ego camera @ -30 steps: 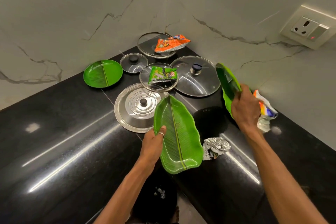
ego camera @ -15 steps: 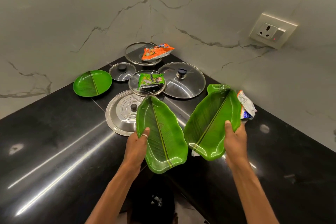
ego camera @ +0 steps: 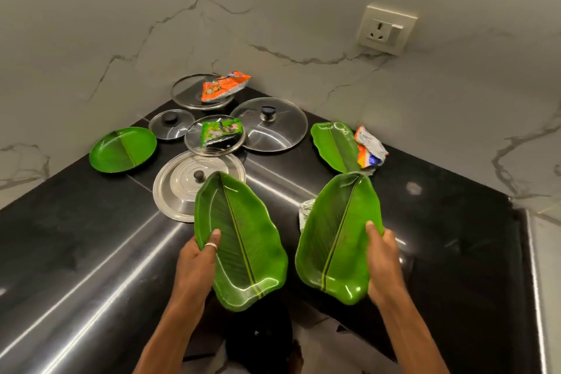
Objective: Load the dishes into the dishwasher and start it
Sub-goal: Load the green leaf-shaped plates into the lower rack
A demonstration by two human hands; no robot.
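My left hand (ego camera: 198, 261) grips the left edge of a green banana-leaf plate (ego camera: 243, 240), thumb on its face, held above the black counter (ego camera: 91, 252). My right hand (ego camera: 384, 261) grips the right edge of a second leaf plate (ego camera: 337, 240), held level beside the first. A third leaf plate (ego camera: 332, 144) lies on the counter behind it. A round green plate (ego camera: 123, 149) sits at the left. Several lids lie in the corner: a steel lid (ego camera: 182, 182) and glass lids (ego camera: 270, 126), (ego camera: 171, 124). No dishwasher is in view.
An orange wrapper (ego camera: 224, 85) lies on the rear glass lid, a green packet (ego camera: 220, 132) on the middle one. A crumpled white-orange wrapper (ego camera: 368, 147) and foil (ego camera: 306, 211) sit by the right plates. A wall socket (ego camera: 387, 27) is at upper right. Marble walls close the corner.
My right hand lifted a leaf plate off the counter, turned it face up and brought it level beside the one in my left hand. Both plates have come a little nearer to me.
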